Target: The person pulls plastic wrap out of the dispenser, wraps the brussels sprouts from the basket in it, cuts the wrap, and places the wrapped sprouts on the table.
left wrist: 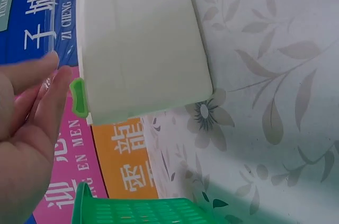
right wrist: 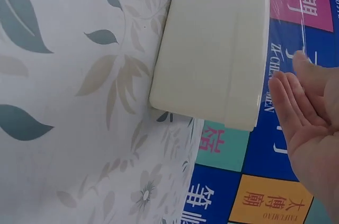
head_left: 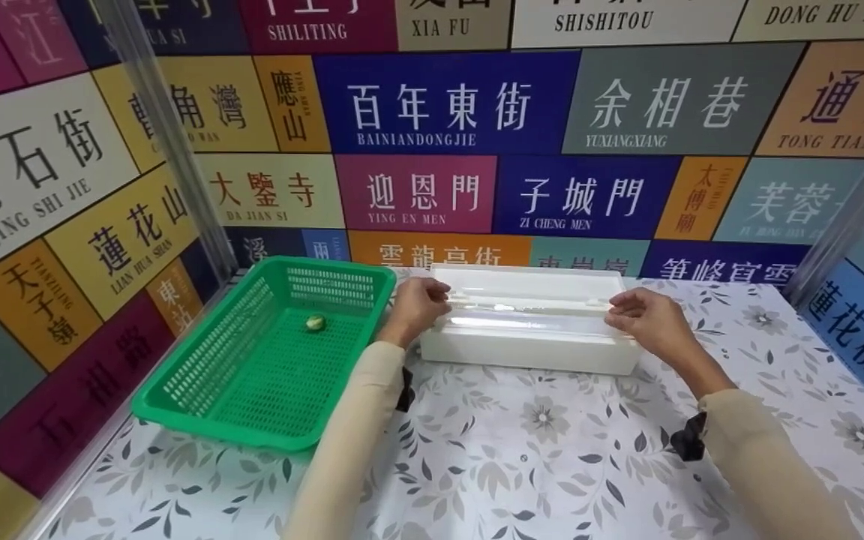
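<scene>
A long white box [head_left: 528, 354] stands on the table with its lid [head_left: 529, 279] raised at the back. Clear plastic wrap [head_left: 526, 321] stretches across above the box, shiny and see-through. My left hand [head_left: 418, 306] pinches the wrap's left end between thumb and fingers. At the other end, my right hand [head_left: 653, 321] pinches it in the same way. In the left wrist view, a green tab [left wrist: 79, 98] sticks out at the box's rim, just beside the left fingertips. The right wrist view has the right fingertips a little above the box's rim.
To the left stands a green slotted basket [head_left: 153, 409] with a small round pale-green item [head_left: 316, 322] in it. A white cloth with leaf patterns [head_left: 544, 450] covers the table. Behind rises a wall of coloured name panels [head_left: 447, 101].
</scene>
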The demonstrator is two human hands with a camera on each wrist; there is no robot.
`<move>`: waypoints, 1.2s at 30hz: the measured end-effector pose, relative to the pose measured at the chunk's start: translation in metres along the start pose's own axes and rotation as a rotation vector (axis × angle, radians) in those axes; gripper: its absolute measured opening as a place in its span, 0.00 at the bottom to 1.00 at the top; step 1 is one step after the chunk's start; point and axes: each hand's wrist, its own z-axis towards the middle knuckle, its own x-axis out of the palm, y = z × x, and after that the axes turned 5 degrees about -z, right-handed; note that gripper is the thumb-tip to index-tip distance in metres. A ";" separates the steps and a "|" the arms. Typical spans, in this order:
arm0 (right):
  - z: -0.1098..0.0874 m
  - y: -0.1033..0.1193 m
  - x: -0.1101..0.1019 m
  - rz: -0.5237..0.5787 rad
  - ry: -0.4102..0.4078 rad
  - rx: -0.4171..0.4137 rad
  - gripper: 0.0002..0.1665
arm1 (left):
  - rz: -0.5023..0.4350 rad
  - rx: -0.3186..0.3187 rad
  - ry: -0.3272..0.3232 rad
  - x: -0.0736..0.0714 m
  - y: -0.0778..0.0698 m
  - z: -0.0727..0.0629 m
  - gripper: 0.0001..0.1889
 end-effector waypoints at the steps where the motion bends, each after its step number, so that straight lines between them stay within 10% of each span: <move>1: 0.000 0.000 0.001 -0.005 -0.004 -0.003 0.19 | 0.010 -0.002 -0.004 0.001 0.000 0.000 0.13; 36: 0.001 0.020 0.003 -0.047 -0.277 -0.014 0.12 | 0.357 0.214 0.000 -0.007 -0.012 0.002 0.09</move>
